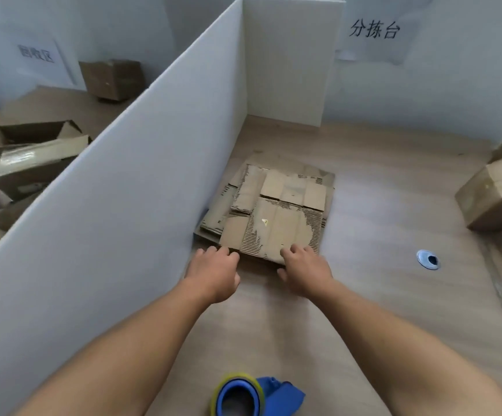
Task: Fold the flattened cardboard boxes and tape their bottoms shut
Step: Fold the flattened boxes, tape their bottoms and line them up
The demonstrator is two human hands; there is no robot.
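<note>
Since I want the top one off the flattened boxes [276,214], my left hand [213,273] and right hand [305,267] hook curled fingers over its near edge.

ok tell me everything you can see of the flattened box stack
The flattened box stack is brown corrugated cardboard, several sheets lying flat and unevenly overlapped on the wooden table, beside the white partition. Top faces are torn, showing ribbed fluting. The left hand and right hand touch its near edge; a grip isn't clear.
</note>
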